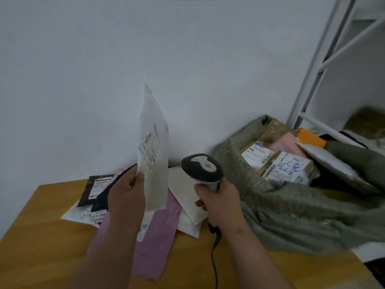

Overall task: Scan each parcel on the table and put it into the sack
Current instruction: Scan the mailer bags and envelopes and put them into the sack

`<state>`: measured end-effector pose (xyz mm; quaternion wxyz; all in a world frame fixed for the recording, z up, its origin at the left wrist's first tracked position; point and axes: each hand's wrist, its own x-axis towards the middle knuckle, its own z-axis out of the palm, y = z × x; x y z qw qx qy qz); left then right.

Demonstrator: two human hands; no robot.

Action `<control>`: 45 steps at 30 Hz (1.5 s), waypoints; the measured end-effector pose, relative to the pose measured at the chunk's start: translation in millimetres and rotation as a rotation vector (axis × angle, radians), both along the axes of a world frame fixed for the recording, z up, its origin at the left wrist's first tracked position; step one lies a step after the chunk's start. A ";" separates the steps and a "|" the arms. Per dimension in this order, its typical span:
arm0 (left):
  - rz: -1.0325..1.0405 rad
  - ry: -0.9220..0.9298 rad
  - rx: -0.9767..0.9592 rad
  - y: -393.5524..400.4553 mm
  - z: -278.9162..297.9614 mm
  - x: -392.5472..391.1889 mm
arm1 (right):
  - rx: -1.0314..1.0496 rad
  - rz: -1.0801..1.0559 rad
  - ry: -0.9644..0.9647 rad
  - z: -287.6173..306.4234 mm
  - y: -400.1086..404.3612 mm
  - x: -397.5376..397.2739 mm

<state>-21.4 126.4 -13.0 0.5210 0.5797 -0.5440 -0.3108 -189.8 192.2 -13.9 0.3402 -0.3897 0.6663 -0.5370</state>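
My left hand [127, 190] pinches a flat white plastic mailer parcel [153, 151] upright above the wooden table [41, 236]. My right hand [218, 202] grips the grey handheld barcode scanner [201, 168] beside the open grey-green woven sack [291, 205].

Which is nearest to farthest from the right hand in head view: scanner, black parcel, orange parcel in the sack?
1. Scanner: gripped in the right hand.
2. Black parcel: on the table, left, beyond the left hand.
3. Orange parcel: far right, inside the sack.
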 end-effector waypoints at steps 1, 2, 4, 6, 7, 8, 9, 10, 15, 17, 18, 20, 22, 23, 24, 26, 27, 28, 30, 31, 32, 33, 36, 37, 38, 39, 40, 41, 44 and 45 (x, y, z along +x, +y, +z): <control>-0.023 -0.003 -0.027 -2.3 6.6 -4.5 | -0.016 -0.017 -0.018 5.8 2.6 -2.2; -0.041 -0.001 -0.058 -4.0 13.5 -8.9 | -0.032 -0.030 -0.036 10.4 4.8 -4.3; -0.076 0.006 -0.120 -3.9 28.6 -17.7 | -0.068 -0.054 -0.052 18.8 9.3 -8.1; -0.114 0.024 -0.170 -3.1 41.8 -26.5 | -0.103 -0.091 -0.039 26.3 15.0 -11.6; -0.134 0.033 -0.198 -3.3 47.9 -31.3 | -0.124 -0.114 -0.031 30.7 18.5 -13.9; -0.153 0.040 -0.227 -3.9 53.6 -36.4 | -0.149 -0.139 -0.025 34.8 21.9 -17.3; -0.171 0.048 -0.252 -5.0 59.2 -42.3 | -0.173 -0.170 -0.017 38.4 25.2 -21.8; -0.189 0.057 -0.278 -5.5 64.8 -49.2 | -0.194 -0.206 -0.007 41.9 28.3 -26.8; -0.214 -0.069 -0.457 -1.9 90.5 -92.5 | -0.287 -0.381 -0.048 60.6 44.3 -55.9; -0.225 -0.154 -0.580 3.2 97.4 -114.6 | -0.302 -0.430 -0.082 64.9 49.4 -71.3; -0.231 -0.198 -0.644 5.3 99.7 -127.3 | -0.312 -0.452 -0.104 66.2 51.9 -80.3; -0.265 -0.299 -0.786 9.9 101.1 -155.8 | -0.321 -0.499 -0.144 66.6 57.2 -100.0; -0.333 -0.380 -0.859 13.3 95.7 -185.5 | -0.312 -0.539 -0.165 66.8 64.6 -121.9; -0.361 -0.428 -0.855 14.1 91.4 -198.9 | -0.315 -0.560 -0.173 67.7 69.0 -133.8; -0.390 -0.495 -0.823 15.5 86.5 -211.3 | -0.321 -0.585 -0.179 69.0 73.3 -146.8; -0.441 -0.676 -0.686 20.6 76.8 -231.4 | -0.321 -0.635 -0.190 68.5 80.4 -172.4; -0.451 -0.779 -0.617 22.7 71.5 -239.6 | -0.316 -0.652 -0.192 65.6 82.6 -183.9; -0.453 -0.866 -0.563 23.3 66.3 -247.3 | -0.304 -0.659 -0.190 62.2 84.2 -194.0; -0.434 -0.952 -0.467 24.0 59.0 -258.2 | -0.275 -0.665 -0.198 54.3 85.3 -210.3; -0.412 -0.955 -0.427 23.9 56.7 -260.9 | -0.265 -0.669 -0.215 51.5 85.6 -217.0; -0.390 -0.938 -0.382 22.6 54.7 -262.6 | -0.262 -0.678 -0.240 49.7 86.4 -223.9; -0.372 -0.921 -0.338 20.4 51.7 -263.6 | -0.266 -0.694 -0.267 48.4 87.1 -231.4; -0.329 -0.920 -0.247 15.9 42.0 -263.8 | -0.288 -0.744 -0.327 50.0 89.1 -249.5; -0.318 -0.924 -0.236 15.3 39.3 -264.3 | -0.289 -0.746 -0.334 49.9 88.4 -253.5; -0.312 -0.926 -0.231 14.7 36.8 -265.7 | -0.287 -0.744 -0.338 50.0 87.6 -256.6; -0.313 -0.937 -0.229 15.1 34.9 -267.9 | -0.283 -0.736 -0.350 49.8 86.5 -258.7; -0.325 -0.966 -0.225 16.1 34.4 -271.2 | -0.277 -0.724 -0.367 49.4 85.5 -260.5; -0.355 -1.008 -0.216 17.3 35.2 -275.7 | -0.273 -0.711 -0.383 49.9 84.4 -262.1; -0.489 -1.153 -0.177 24.4 46.2 -293.2 | -0.247 -0.656 -0.379 52.5 83.4 -265.9; -0.521 -1.177 -0.178 27.5 50.5 -298.7 | -0.244 -0.645 -0.374 54.3 83.8 -267.0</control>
